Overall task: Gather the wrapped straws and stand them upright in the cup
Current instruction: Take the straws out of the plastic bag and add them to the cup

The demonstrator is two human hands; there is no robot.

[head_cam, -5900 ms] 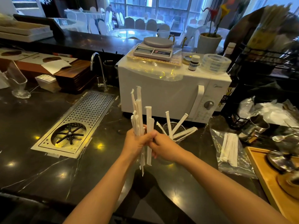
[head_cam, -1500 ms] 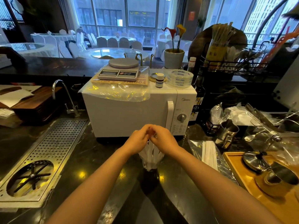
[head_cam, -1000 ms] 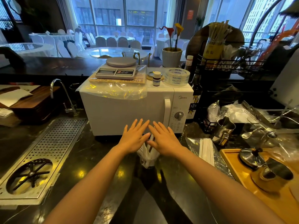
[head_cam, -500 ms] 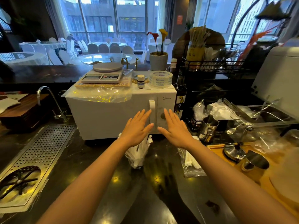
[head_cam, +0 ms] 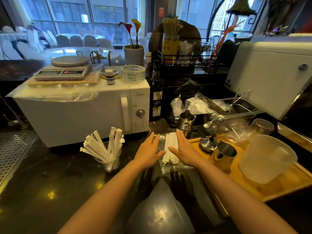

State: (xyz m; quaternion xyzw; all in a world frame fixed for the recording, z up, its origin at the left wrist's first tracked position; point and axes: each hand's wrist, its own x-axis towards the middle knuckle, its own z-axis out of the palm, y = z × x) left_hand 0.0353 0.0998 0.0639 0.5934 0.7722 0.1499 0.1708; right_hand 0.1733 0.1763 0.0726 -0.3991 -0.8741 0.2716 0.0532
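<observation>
- Both hands have left the cup (head_cam: 109,163) and swung right, so they now hover over the plastic bag (head_cam: 170,166) of spare straws instead of over the cup's mouth.
- Far left on the dark bench (head_cam: 50,183), just near of the white microwave (head_cam: 81,115), the cup stands free with the wrapped straws (head_cam: 103,146) in it, fanned out and leaning left and right rather than truly upright.
- Right of the cup, the left hand (head_cam: 147,153) is flat, fingers (head_cam: 152,138) stretched straight and holding nothing.
- Between the hands lies the bag, with a white bundle of more wrapped straws (head_cam: 170,149) inside it.
- On the bag's right, the right hand (head_cam: 186,152) mirrors the left, fingers spread wide and empty.
- Further right sits a wooden tray (head_cam: 287,176) carrying metal jugs.
- My reading: the first batch is delivered, and the hands look set to gather the bagged bundle for a second load, though the straws already placed may want straightening.
</observation>
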